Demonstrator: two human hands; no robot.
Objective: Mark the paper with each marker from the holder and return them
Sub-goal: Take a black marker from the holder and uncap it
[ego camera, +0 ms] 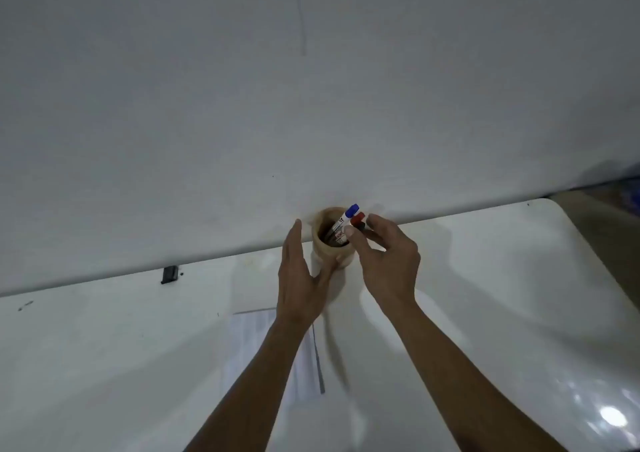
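Taking the holder (330, 238) as the landmark: nearest the camera, on the near side of it, a sheet of paper (256, 340) lies flat on the white table (502, 295), partly covered by the left forearm. Any marks on it are hard to read; a thin dark streak runs along its right edge, and whether that is ink, a shadow or a separate object I cannot tell.

Closer to the holder, the left hand (299, 278) stands on edge against its left wall, fingers straight and together, thumb tucked round the near side. It looks like a steadying brace rather than a full grasp (probably so the light cup does not tip or slide while markers are drawn out). The hand is flat and relaxed, not clenched.

On the holder's right side the right hand (388, 261) arches over the rim, thumb and forefinger pinching toward the marker caps. It appears to be touching the black-capped marker (360, 225), but whether the pinch has actually closed on it is hidden by the fingertips.

In the holder itself, all three markers lean to the right: the blue-capped marker (348, 216) highest, the red-capped marker (357, 219) just beside it. Their lower barrels vanish into the cup's dark interior.

Behind the holder rises a plain pale wall (311, 87); the holder sits nearly against it.
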